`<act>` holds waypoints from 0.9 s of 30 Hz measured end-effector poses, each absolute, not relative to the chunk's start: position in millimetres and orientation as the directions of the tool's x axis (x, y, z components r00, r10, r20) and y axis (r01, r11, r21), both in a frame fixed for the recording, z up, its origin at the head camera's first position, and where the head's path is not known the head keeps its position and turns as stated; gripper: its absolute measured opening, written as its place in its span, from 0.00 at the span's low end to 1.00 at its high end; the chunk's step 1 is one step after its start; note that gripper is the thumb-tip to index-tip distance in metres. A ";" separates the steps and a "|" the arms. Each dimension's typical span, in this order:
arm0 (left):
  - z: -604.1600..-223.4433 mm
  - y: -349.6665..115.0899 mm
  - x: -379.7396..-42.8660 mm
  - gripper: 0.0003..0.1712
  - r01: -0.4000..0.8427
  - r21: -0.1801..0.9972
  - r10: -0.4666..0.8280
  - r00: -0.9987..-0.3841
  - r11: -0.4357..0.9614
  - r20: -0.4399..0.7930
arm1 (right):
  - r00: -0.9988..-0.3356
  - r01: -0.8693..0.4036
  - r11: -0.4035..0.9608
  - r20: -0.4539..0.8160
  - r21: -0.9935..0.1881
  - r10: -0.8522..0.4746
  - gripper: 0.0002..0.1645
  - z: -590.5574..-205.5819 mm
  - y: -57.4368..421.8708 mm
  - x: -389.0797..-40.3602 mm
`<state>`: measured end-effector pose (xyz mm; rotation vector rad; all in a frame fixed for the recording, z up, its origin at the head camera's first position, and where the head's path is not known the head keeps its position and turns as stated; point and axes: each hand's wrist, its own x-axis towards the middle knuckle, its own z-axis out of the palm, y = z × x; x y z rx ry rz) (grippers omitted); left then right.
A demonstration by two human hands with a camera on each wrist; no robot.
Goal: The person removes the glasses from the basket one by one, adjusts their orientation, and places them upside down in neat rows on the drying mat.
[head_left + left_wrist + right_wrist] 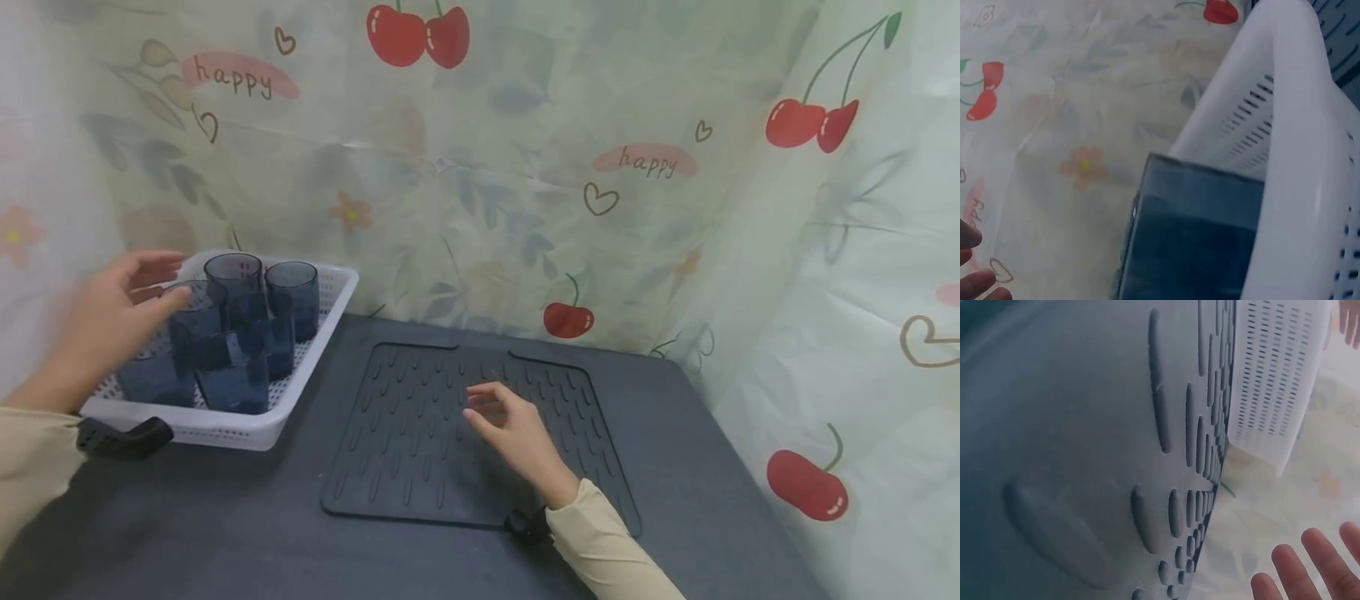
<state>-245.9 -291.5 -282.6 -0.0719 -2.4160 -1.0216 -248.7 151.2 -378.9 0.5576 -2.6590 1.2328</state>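
Observation:
Several dark blue glasses (292, 302) stand close together in a white perforated plastic basket (330, 321) at the left of the table. My left hand (123, 304) is over the basket's left side, thumb and fingers apart, nearest to the glasses. In the left wrist view, its fingertips (977, 284) show at the lower left, apart from the one glass (1191, 231) seen there. Above a dark ridged drying mat (405, 450), my right hand (517, 429) hovers with loosely bent fingers and holds nothing. The right wrist view shows its spread fingers (1294, 575) at the lower right.
The mat lies flat on a dark grey table (247, 517), right of the basket. A patterned plastic curtain (480, 208) with cherries and hearts hangs behind the table and at both sides. Each wrist wears a black strap (123, 439).

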 end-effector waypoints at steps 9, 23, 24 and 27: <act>-293.8 -315.7 -249.1 0.36 0.183 0.618 -0.128 -0.897 0.765 0.424 | -0.919 -0.395 0.600 0.301 -0.696 -0.256 0.19 -378.7 153.5 -248.6; -310.4 -337.7 -250.4 0.43 0.130 0.526 -0.050 -0.948 0.840 0.315 | -0.922 -0.388 0.603 0.299 -0.697 -0.247 0.21 -377.0 155.0 -249.5; -311.9 -339.1 -250.9 0.45 0.123 0.530 -0.047 -0.954 0.839 0.295 | -0.922 -0.388 0.603 0.298 -0.697 -0.248 0.21 -376.9 154.9 -249.4; -316.7 -343.8 -253.3 0.50 0.090 0.549 -0.038 -0.975 0.831 0.218 | -0.922 -0.386 0.604 0.295 -0.697 -0.249 0.19 -376.8 154.7 -249.0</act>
